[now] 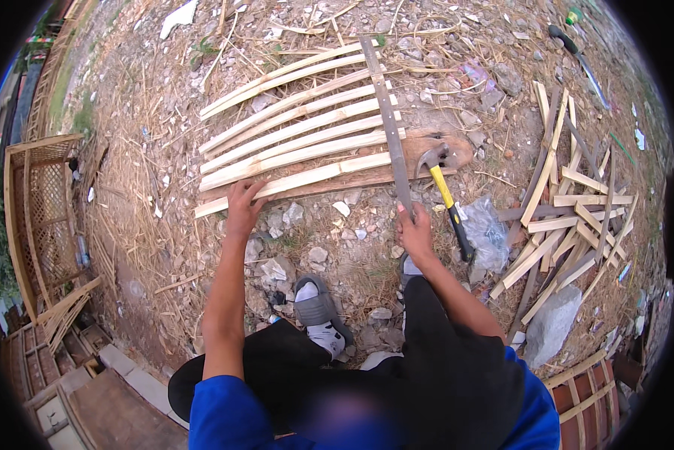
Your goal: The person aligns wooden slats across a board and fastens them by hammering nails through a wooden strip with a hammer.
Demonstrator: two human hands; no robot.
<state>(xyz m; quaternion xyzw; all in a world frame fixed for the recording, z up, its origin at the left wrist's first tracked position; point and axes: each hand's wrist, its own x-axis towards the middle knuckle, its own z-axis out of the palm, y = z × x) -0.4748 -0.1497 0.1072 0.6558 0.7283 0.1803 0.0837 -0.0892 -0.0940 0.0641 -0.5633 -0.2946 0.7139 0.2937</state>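
Several pale wooden slats (299,139) lie side by side on the ground before me, roughly parallel. Across their right ends runs a long dark wooden strip (390,120). My right hand (416,231) grips the near end of this strip. With its fingers over the edge, my left hand (245,208) holds the nearest slat (322,172) towards its left end. Under the slats, a brown plank (457,150) shows at the right. A claw hammer (446,199) with a yellow and black handle rests just right of the strip, its head on the plank.
Right of the hammer are a clear plastic bag (485,234), a heap of loose slats (554,199) and a grey stone (553,324). A dark-handled saw (581,64) lies at the far right. Lattice panels (48,217) stand at the left. Stones and wood scraps litter the ground.
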